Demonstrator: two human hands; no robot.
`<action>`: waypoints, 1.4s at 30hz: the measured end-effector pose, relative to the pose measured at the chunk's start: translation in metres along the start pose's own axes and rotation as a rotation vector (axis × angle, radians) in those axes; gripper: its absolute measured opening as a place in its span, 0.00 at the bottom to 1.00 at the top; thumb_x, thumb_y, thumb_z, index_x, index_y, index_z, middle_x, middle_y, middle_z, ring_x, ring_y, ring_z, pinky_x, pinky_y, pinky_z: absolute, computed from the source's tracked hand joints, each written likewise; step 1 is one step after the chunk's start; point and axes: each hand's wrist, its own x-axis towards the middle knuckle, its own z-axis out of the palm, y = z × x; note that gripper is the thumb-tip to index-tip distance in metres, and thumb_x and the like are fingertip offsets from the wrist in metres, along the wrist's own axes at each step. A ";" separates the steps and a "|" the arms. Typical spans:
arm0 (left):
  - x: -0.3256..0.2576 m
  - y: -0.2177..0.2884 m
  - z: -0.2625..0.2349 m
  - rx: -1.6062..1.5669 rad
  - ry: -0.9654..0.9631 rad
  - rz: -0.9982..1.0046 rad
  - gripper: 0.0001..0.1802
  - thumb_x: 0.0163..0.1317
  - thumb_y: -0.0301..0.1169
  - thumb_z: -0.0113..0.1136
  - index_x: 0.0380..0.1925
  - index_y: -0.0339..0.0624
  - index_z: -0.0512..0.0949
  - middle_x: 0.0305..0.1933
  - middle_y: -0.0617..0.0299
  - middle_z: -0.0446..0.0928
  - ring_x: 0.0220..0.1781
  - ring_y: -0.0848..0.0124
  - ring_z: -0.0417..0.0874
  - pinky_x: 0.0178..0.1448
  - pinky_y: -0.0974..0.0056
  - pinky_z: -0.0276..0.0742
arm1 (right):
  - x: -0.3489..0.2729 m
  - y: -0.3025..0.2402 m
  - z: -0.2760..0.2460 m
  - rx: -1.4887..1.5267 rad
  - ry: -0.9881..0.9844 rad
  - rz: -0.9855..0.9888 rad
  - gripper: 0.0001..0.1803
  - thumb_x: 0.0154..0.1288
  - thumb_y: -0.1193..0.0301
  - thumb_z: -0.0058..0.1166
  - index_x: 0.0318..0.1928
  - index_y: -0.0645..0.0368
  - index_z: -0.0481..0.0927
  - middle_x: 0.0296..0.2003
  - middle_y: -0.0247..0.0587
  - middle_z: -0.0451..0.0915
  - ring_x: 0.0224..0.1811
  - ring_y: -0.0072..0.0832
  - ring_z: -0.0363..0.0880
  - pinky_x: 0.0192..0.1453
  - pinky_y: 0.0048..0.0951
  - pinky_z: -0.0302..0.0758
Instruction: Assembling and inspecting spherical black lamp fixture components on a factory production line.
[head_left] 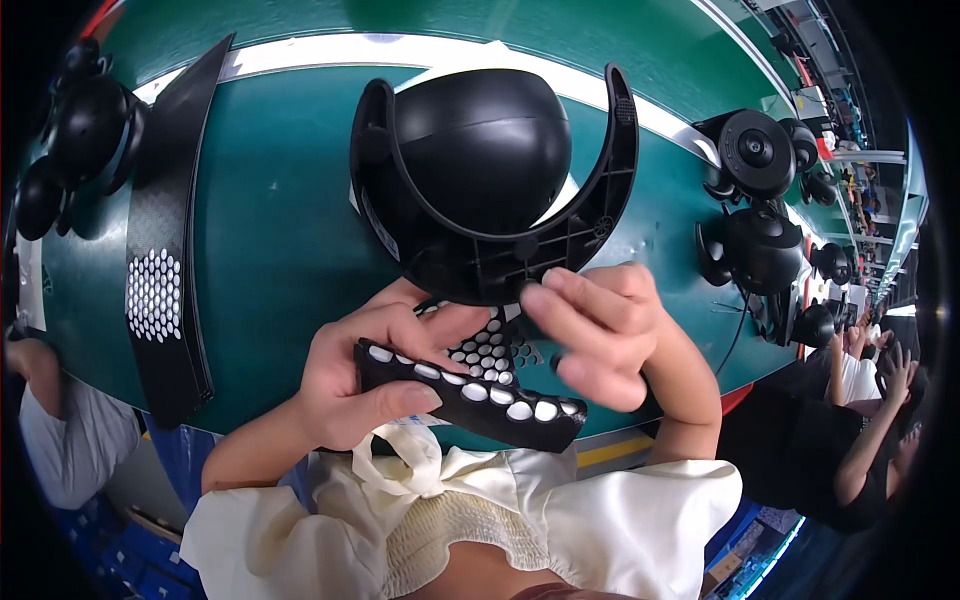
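A black round plastic housing (pixel 480 150) with a curved, ribbed bracket (pixel 600 190) around it stands on the green table in front of me. My left hand (pixel 375 365) is closed on a bent black sheet of white round pads (pixel 470 425), thumb on top and fingers behind. Part of that sheet curls up beneath the bracket. My right hand (pixel 600 325) has its fingertips pressed together at the bracket's lower edge; whatever lies between them is hidden or too small to name. Its other fingers are curled.
On the left lies a long black strip (pixel 165 230) with a patch of white round pads. Beyond it stand more black round units (pixel 90 130). Similar units (pixel 755 245) line the table's right side. People sit at both sides, one sleeve (pixel 75 430) at the left.
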 end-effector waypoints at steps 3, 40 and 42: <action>-0.001 0.002 -0.004 0.054 -0.024 -0.021 0.13 0.52 0.31 0.59 0.27 0.30 0.70 0.50 0.41 0.66 0.59 0.47 0.63 0.64 0.47 0.55 | -0.002 -0.002 -0.009 -0.009 -0.058 -0.081 0.12 0.48 0.78 0.48 0.35 0.58 0.65 0.32 0.42 0.80 0.29 0.27 0.75 0.29 0.17 0.64; 0.018 0.000 0.016 0.184 0.049 0.068 0.10 0.48 0.23 0.59 0.32 0.29 0.75 0.28 0.55 0.74 0.38 0.66 0.78 0.60 0.49 0.63 | 0.007 0.005 -0.040 -0.341 -0.189 0.364 0.14 0.40 0.77 0.60 0.32 0.64 0.79 0.31 0.39 0.77 0.30 0.26 0.77 0.31 0.22 0.66; 0.018 -0.001 0.015 0.178 0.041 0.079 0.10 0.48 0.23 0.58 0.32 0.28 0.75 0.28 0.55 0.74 0.38 0.66 0.78 0.60 0.49 0.63 | 0.007 0.004 -0.039 -0.408 -0.219 0.325 0.12 0.42 0.75 0.60 0.32 0.64 0.79 0.31 0.39 0.77 0.30 0.26 0.76 0.31 0.21 0.66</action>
